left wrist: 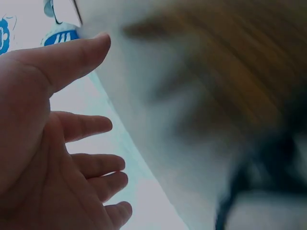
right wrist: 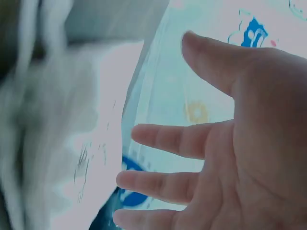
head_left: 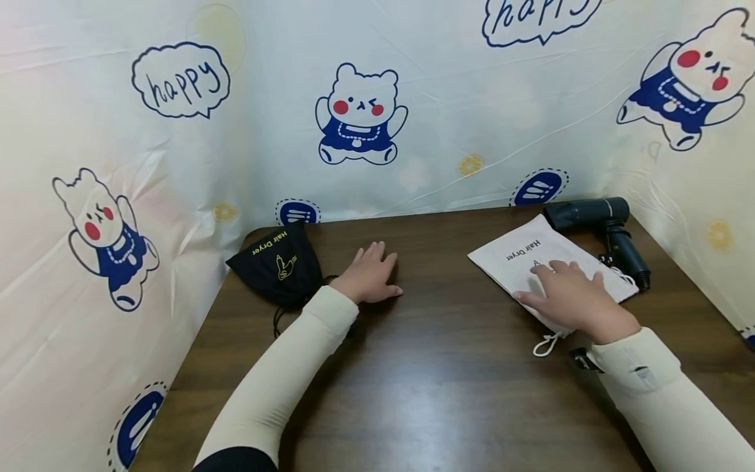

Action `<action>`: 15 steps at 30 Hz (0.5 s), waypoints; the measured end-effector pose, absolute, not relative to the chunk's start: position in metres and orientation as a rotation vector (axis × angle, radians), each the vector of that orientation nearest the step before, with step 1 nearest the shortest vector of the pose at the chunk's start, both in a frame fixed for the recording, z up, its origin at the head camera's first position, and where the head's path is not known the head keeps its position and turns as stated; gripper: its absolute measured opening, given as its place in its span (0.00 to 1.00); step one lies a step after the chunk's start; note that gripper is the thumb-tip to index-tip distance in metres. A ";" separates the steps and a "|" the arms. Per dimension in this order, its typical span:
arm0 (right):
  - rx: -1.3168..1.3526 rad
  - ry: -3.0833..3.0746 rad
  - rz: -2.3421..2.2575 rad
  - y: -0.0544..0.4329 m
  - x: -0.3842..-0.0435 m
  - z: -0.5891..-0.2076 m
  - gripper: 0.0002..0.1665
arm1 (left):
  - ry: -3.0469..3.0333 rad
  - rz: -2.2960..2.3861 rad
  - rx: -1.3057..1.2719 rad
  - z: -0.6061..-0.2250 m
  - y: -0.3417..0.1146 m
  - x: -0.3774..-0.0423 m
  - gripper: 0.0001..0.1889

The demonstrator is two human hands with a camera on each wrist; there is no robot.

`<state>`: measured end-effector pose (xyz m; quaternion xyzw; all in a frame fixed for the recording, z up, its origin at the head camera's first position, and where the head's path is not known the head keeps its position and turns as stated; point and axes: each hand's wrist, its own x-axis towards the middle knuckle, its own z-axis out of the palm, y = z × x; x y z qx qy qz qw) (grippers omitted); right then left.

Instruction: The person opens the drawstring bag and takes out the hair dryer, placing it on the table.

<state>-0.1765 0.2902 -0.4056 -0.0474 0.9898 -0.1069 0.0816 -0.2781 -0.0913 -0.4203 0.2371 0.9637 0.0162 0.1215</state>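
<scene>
Black pouch at table's far left corner, left hand beside, white pouch near far right corner under right hand, contents hidden, hands apart and spread

I am facing a dark, wood-grained bench in a small, screened-off corner, where pale sheeting is hanging behind the bench and along both its sides. Cartoon bears, speech bubbles reading "happy" and yellow citrus slices are decorating the creased sheeting, lending the nook a playful, homely look. The sheeting is hiding whether a home or a studio is surrounding me.
</scene>
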 end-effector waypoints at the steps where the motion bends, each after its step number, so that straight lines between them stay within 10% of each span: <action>1: -0.168 2.971 -0.319 0.285 -0.177 -0.406 0.58 | 2.832 0.052 0.679 -0.419 -0.098 -0.276 0.45; 15: -0.470 3.036 -0.288 0.221 -0.178 -0.416 0.43 | 3.061 0.280 0.490 -0.426 -0.199 -0.250 0.45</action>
